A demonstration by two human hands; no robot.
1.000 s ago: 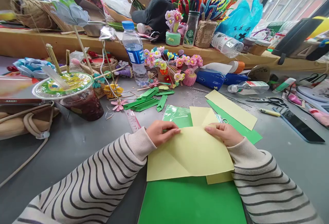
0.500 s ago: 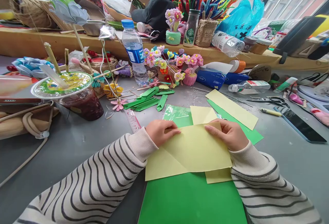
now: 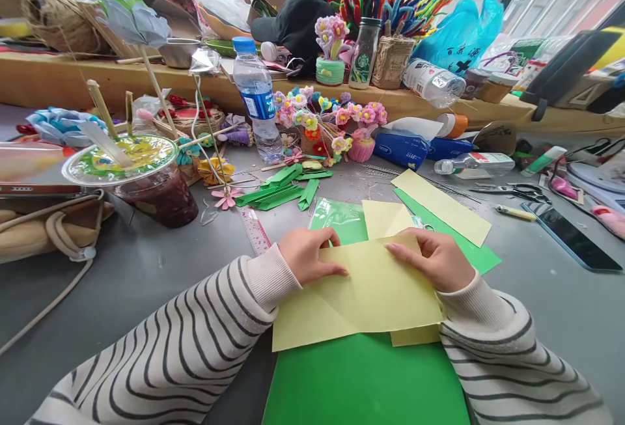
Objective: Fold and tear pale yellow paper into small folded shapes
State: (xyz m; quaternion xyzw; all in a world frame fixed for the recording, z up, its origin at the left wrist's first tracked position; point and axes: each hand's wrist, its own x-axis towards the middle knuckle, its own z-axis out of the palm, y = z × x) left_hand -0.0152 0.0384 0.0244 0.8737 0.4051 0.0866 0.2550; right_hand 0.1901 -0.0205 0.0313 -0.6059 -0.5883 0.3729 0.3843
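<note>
The left hand (image 3: 307, 259) has thumb and forefinger parted at the upper left of a pale yellow sheet (image 3: 385, 288); whether they grip, I cannot tell. The sheet, over a green sheet (image 3: 366, 379), looks light, springy and easily creased, best held by its edges. The right hand (image 3: 442, 259) pinches its upper right edge, thumb on the near face.

Dark-striped cream sleeves (image 3: 170, 347), plain ribbed cuffs (image 3: 273, 276).

I'm reading "Starbucks" on the glass bottle (image 3: 364, 54) ahead of me! Dark Chinese characters cross the blue bag (image 3: 456, 41), white lettering marks the blue packet (image 3: 401, 150), both too unclear for me.
</note>
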